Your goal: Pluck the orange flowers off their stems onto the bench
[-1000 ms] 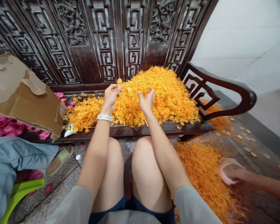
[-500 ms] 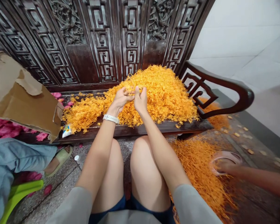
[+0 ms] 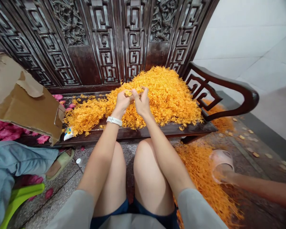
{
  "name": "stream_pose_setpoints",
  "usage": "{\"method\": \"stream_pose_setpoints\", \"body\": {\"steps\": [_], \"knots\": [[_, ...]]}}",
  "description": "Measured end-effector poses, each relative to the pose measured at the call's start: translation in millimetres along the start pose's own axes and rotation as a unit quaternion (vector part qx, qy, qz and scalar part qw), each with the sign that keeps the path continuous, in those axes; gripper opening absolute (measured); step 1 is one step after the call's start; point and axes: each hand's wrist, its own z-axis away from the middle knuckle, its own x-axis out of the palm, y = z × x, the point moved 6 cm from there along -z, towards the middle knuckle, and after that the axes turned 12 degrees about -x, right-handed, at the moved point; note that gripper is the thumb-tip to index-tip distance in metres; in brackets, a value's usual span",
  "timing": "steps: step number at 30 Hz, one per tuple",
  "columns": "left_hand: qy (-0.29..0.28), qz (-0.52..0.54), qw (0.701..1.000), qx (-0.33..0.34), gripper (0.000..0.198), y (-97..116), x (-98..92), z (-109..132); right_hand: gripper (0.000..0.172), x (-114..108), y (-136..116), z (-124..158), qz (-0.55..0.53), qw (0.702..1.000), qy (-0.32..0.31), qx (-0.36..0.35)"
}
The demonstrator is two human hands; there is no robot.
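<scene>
My left hand (image 3: 122, 102), with a white band on the wrist, is raised over the front of a big heap of yellow-orange plastic flowers (image 3: 166, 95). Close beside it, my right hand (image 3: 142, 102) has its thumb and fingers pinched together. Both hands meet around a small yellow flower piece (image 3: 128, 93), which is mostly covered by the fingers. Its colour blends with the heap behind, so its edges are hard to make out. A smaller pile of the same flowers (image 3: 85, 111) lies on the dark wooden bench (image 3: 131, 135) to the left.
A torn cardboard box (image 3: 26, 101) stands on the bench at left, by pink flowers (image 3: 4, 132). Orange stems (image 3: 200, 178) cover the floor at right, where another person's slippered foot (image 3: 222, 165) rests. A green dustpan-like thing (image 3: 19, 197) and another person's jeans leg (image 3: 21, 159) are at left.
My hands have come closer together, and the fingers have closed in. The thin looped strand above them is gone from view. The other person's foot at right has shifted left.
</scene>
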Motion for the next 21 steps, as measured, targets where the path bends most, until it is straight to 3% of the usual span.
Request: {"method": "stream_pose_setpoints", "body": {"steps": [7,11,17,21], "knots": [[0.016,-0.017,0.999,-0.03,0.038,3,-1.6,5,0.052,-4,9,-2,0.058,0.998,0.006,-0.018],[-0.016,0.012,0.999,-0.029,0.041,2,-2.3,3,0.056,-7,11,-2,0.049,0.998,0.041,-0.009],[0.029,0.052,0.998,-0.006,0.035,-2,3.2,3,0.07,-1,7,0,0.03,0.998,0.047,0.019],[0.028,0.031,0.999,0.001,0.032,-2,6.6,3,0.064,0,6,1,0.065,0.997,0.038,0.001]]}}
